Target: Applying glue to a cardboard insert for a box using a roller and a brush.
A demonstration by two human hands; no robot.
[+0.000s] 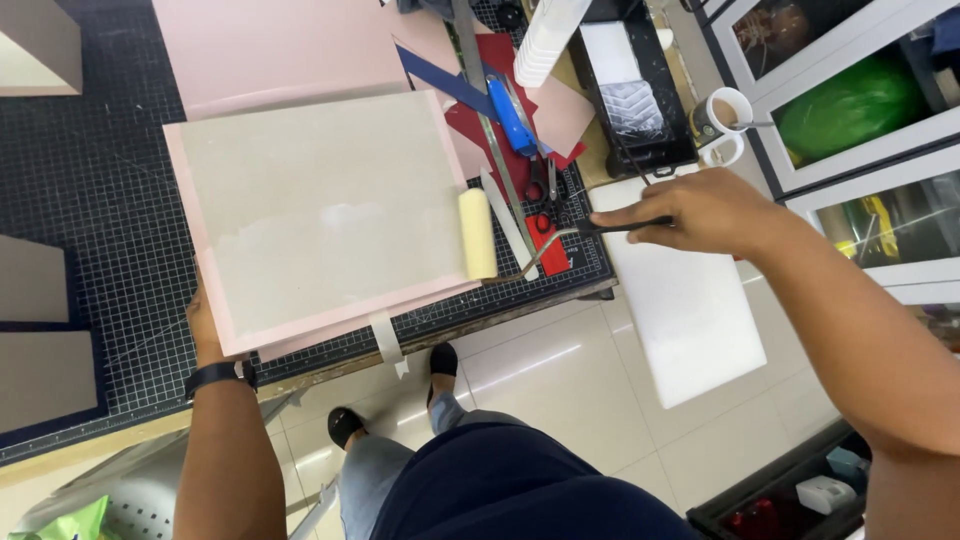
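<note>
Nearest the lens: dark blue clothing and two dark shoes (345, 425) on the pale tiled floor, below both arms.

Left hand (203, 325), watch-strapped wrist: grip mostly tucked under the near corner of the pink board (215, 330); it seems to pinch or steady that corner, but the fingers cannot be made out.

Grey sheet (320, 205): lies on the pink board, up and right of the left grip, with a paler sheen across its lower half, perhaps wet.

Cutting mat (100, 200), dark and gridded: covers the surface under the board.

Paint roller (477, 233), cream sleeve: resting at the grey sheet's right edge, left of the right grip.

Right hand (700, 210): grip closed round the roller's black handle, wire frame running leftward to the sleeve.

Beyond the right grip: scissors (540, 190), blue cutter (512, 117), black roller tray (635, 90), white mug (722, 120).

Risks, as judged: the board overhangs the surface edge, so uneven roller pressure could tip or shift it; the sleeve could stray off the sheet and smear the mat.

Unclear: the left fingers, the tray's contents, and the cabinet interiors at the right edge.
</note>
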